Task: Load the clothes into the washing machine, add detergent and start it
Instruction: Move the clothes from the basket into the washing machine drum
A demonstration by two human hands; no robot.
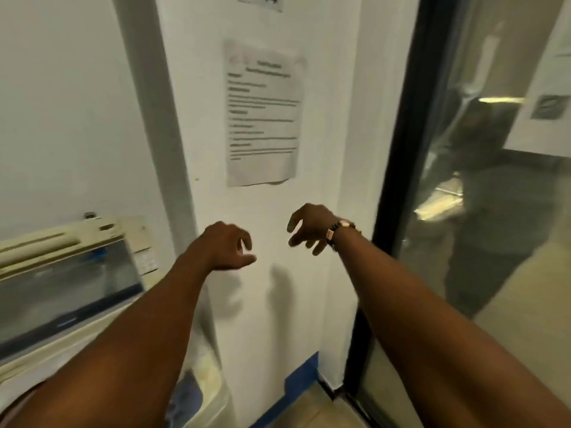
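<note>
Left hand (227,244) raised mid-frame, fingers loosely curled, nothing held, right hand (310,227) beside it, likewise empty, bracelet (338,230) worn at wrist, washer (66,273) seen lower left, notice (262,112) taped on wall above

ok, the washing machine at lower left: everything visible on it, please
The washing machine sits at the frame's lower left against the white wall, blurred. It looks like a cream, yellowed plastic top-loader with a raised back panel, a label at its right end, and a dark see-through lid with blue trim. Whether the lid is shut cannot be told. The left forearm crosses in front; neither hand touches it. Its contents cannot be made out.
</note>
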